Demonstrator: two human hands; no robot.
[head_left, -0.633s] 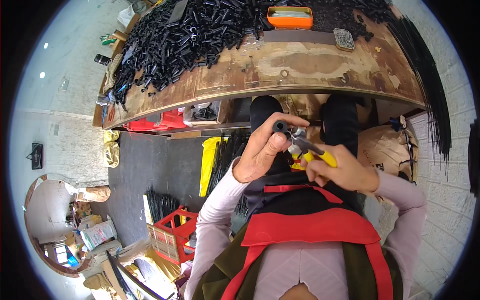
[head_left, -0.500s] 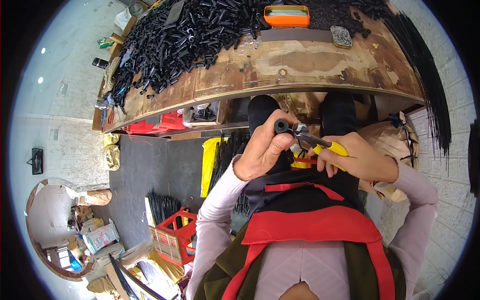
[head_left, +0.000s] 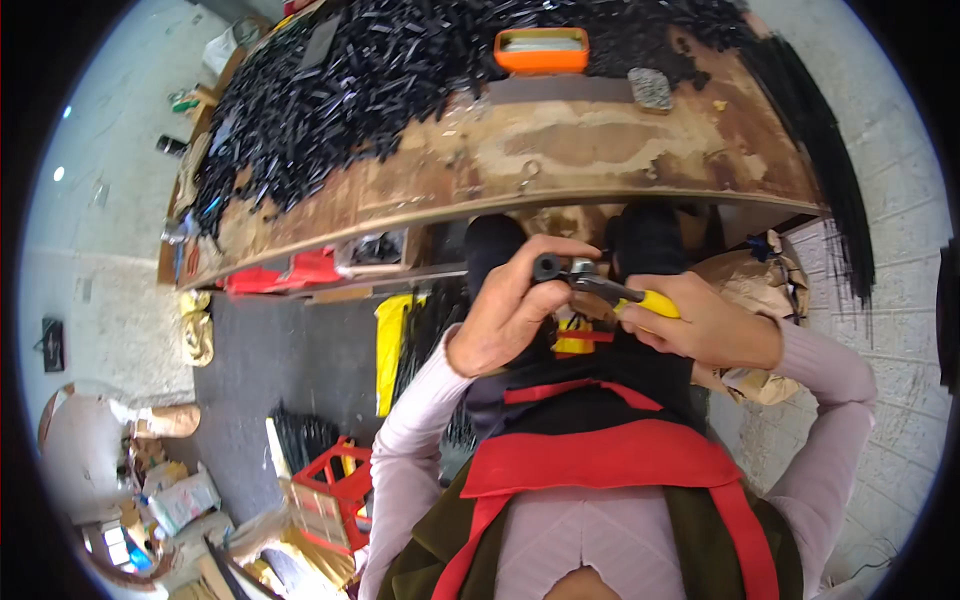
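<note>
My left hand (head_left: 505, 315) is closed around a short black tube (head_left: 546, 267), whose round hollow end faces up. A pair of pliers (head_left: 657, 304) with yellow grips is held in my right hand (head_left: 720, 325), fingers wrapped round the handles. The metal jaws point left and meet the tube's side by my left fingertips. Whether the jaws grip anything there is too small to tell. Both hands are above my lap, just in front of the workbench (head_left: 590, 190).
A large heap of black tubular parts (head_left: 330, 110) covers the bench's left and back. Behind the bare wood stand an orange tin (head_left: 541, 62) and a small tray of grey bits (head_left: 651, 90). Long black rods (head_left: 835, 150) overhang the right end. A red crate (head_left: 345, 490) sits on the floor.
The whole view has shifted, so the bench and hands appear farther left and slightly lower. My right fingers look drawn tighter around the pliers' handles. The tube remains in my left hand.
</note>
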